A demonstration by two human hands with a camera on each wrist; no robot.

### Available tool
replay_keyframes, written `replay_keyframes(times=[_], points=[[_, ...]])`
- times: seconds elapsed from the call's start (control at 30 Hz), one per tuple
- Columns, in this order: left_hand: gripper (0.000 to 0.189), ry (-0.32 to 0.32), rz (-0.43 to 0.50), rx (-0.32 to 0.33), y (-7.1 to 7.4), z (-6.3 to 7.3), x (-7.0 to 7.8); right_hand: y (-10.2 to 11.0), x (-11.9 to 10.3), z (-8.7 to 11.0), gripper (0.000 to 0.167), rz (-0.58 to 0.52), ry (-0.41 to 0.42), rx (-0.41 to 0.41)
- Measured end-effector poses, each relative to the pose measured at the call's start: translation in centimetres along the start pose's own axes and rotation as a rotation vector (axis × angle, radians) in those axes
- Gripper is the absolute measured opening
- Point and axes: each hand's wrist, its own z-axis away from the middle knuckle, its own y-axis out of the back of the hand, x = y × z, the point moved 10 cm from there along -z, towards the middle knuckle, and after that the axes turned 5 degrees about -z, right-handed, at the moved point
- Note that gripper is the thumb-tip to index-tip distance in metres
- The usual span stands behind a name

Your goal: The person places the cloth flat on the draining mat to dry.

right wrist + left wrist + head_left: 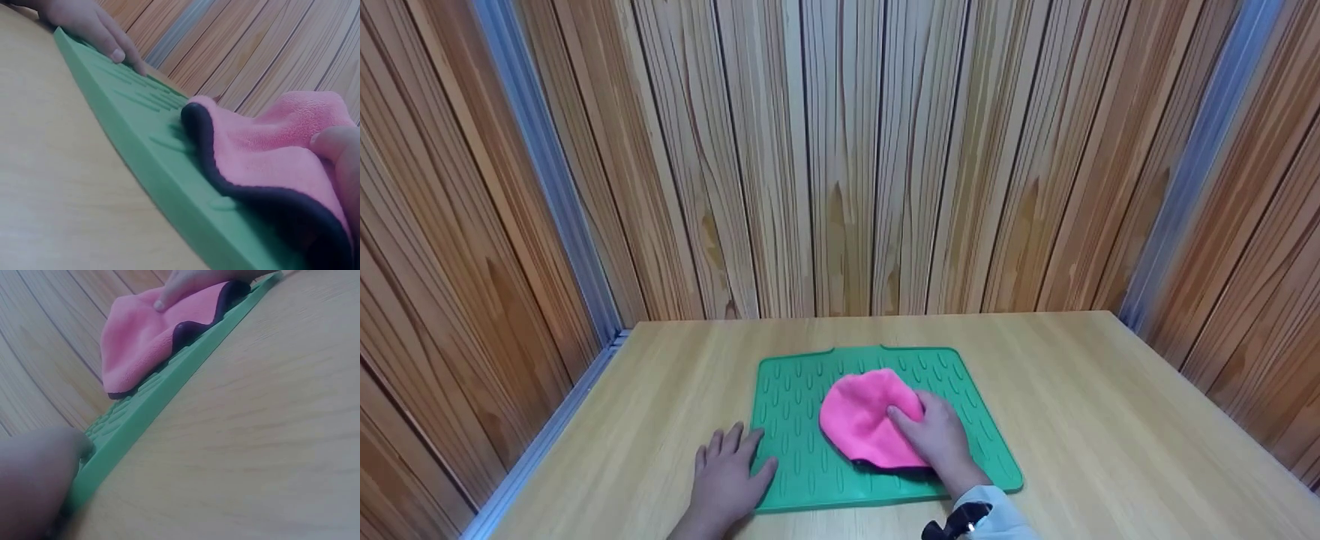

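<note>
A pink cloth [862,420] with a dark edge lies bunched on a green mat [791,480] covered in raised oblong ridges. My right hand [941,435] grips the cloth at its right side, the thumb on top and the other fingers mostly hidden. In the right wrist view the cloth's dark border [253,194] curls up a little from the mat. Spread out flat, my left hand [729,480] rests at the mat's left edge, with thumb and fingertips touching the green surface.
The mat lies on a light wooden table [660,405]. Wood-plank walls [840,165] stand behind and on both sides, with metal posts [559,172] in the corners. A dark strap [960,519] sits at my right wrist over a pale sleeve [997,514].
</note>
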Motion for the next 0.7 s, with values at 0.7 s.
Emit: replay_keyframes(times=[0.7], points=[[0.067,0.020,0.057,0.012,0.29,-0.08,0.04,-0.06,0.35,-0.26,0.071,-0.051,0.003,-0.085]])
